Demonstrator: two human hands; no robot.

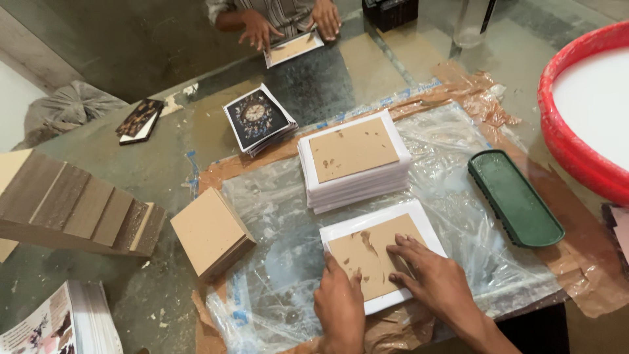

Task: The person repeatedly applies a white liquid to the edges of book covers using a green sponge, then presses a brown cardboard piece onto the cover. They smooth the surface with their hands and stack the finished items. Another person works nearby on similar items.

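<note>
- Both hands lay flat, fingers spread and gripping nothing, on a brown board [368,252] that sat on a white sheet [382,259] near the tabletop's near edge: the left hand [339,303] at the board's near left corner, the right hand [432,275] across its right half.
- The step looked like pressing the board down onto the sheet; judging by the wide white margin, the next move would call for even pressure and a square alignment.
- Crinkled clear plastic [275,216] covered the work area beneath.
- Just left stood a stack of plain boards [211,231]; to the right lay a green tray [515,198], well apart from the hands.
- Just beyond, a pile of finished sheets [354,160] sat close, leaving little room to slide forward.
- Farther off lay a stack of printed pictures [258,119], and a red tub [576,111] at the right edge.
- At the far edge, another person's hands [288,26] touched a similar board.
</note>
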